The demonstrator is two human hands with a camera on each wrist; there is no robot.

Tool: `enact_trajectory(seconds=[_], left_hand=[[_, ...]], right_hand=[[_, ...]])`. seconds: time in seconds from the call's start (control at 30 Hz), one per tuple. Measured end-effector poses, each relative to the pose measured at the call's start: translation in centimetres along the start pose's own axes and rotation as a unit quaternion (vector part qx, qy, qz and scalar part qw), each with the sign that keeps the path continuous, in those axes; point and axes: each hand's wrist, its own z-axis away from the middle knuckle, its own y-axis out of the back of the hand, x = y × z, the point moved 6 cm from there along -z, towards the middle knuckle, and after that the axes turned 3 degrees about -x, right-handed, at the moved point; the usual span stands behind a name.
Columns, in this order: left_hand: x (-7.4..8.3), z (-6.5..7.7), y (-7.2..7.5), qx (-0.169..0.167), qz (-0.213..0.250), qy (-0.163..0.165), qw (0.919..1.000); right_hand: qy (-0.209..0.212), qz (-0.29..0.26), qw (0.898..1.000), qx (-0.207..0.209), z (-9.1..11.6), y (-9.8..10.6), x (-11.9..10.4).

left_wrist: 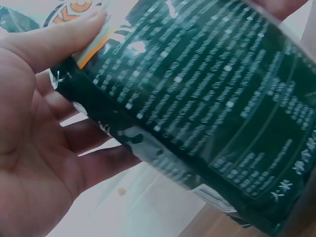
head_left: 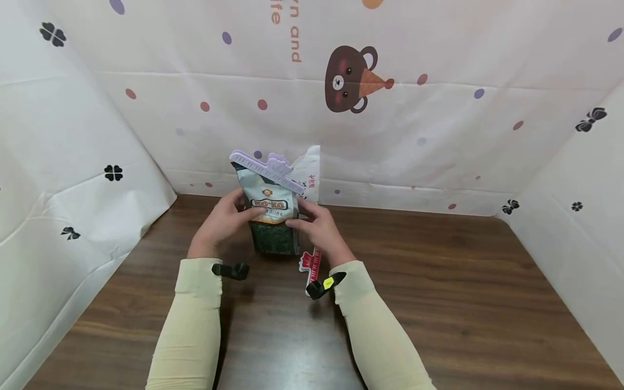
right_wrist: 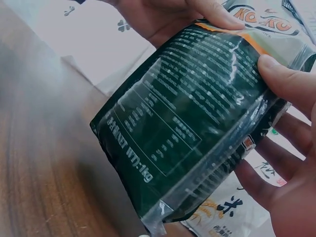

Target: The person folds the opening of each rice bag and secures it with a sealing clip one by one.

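Both hands hold a green and white KO-KO rice bag (head_left: pixel 274 235) by its sides, left hand (head_left: pixel 218 225) on one edge and right hand (head_left: pixel 320 228) on the other. The thumbs press the front, while the fingers reach round the sides and partly behind. Across the bag's top runs a lilac sealing clip (head_left: pixel 267 170), set at a slant. In the right wrist view the bag is tilted, with its printed green panel (right_wrist: pixel 168 108) facing the camera. Its lower edge hangs close over the table in that view.
Behind the rice bag stands a white bag (head_left: pixel 310 169) with printed characters, partly hidden. A red and white clip (head_left: pixel 309 264) is beside the right wrist. The brown wood-grain table (head_left: pixel 439 281) is bordered by white patterned cloth (head_left: pixel 439 130) at the back and sides.
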Motion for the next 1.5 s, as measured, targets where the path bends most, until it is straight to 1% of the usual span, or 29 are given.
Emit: enact_trajectory(seconds=[0.13,0.23,0.33,0.5,0.6,0.7,0.8,0.9,0.97,1.07,1.17,1.27,1.4,1.5], left_hand=[[0.8,-0.3,-0.4,0.018,0.008,-0.012,0.9997],[1.4,-0.8,-0.8,0.021,0.015,-0.019,0.9995],[2.1,-1.5,-1.2,0.023,0.016,-0.017,0.9994],[2.8,-2.9,-2.1,0.023,0.006,-0.002,0.9997],[3.2,-3.8,-2.8,0.025,-0.001,0.003,0.9997],[3.5,-4.5,-3.5,0.031,-0.001,0.018,0.9994],[3.8,-5.2,-4.3,0.033,0.016,0.021,0.9991],[4.2,-5.9,-5.2,0.031,0.032,0.02,0.9988],[4.3,-6.3,-5.7,0.031,0.04,0.025,0.9984],[4.4,-6.7,-6.3,0.031,0.044,0.038,0.9979],[4.7,-7.2,-6.8,0.031,0.048,0.037,0.9977],[5.1,-7.6,-7.3,0.029,0.06,0.038,0.9971],[5.4,-8.1,-8.0,0.027,0.089,0.055,0.9942],[5.5,-8.5,-8.6,0.029,0.088,0.06,0.9938]], right_hand=[[0.003,-0.008,1.0,0.018,-0.1,0.6,-0.1],[0.014,-0.009,0.999,0.039,0.0,1.3,-0.3],[0.027,-0.019,0.998,0.055,0.1,2.1,-0.5],[0.035,-0.053,0.996,0.067,0.3,3.3,-0.7],[0.035,-0.057,0.994,0.081,0.5,4.1,-0.8],[0.043,-0.062,0.992,0.1,0.6,5.0,-0.9],[0.05,-0.077,0.989,0.115,0.6,5.8,-1.0],[0.044,-0.092,0.986,0.13,0.8,6.6,-1.0],[0.038,-0.094,0.985,0.137,1.0,7.1,-1.2],[0.032,-0.093,0.985,0.141,1.5,7.4,-2.0],[0.033,-0.095,0.985,0.143,2.0,7.6,-2.9],[0.046,-0.1,0.982,0.155,1.8,8.2,-2.1],[0.063,-0.099,0.978,0.174,1.3,9.0,-0.8],[0.058,-0.105,0.975,0.189,1.3,9.5,-0.5]])
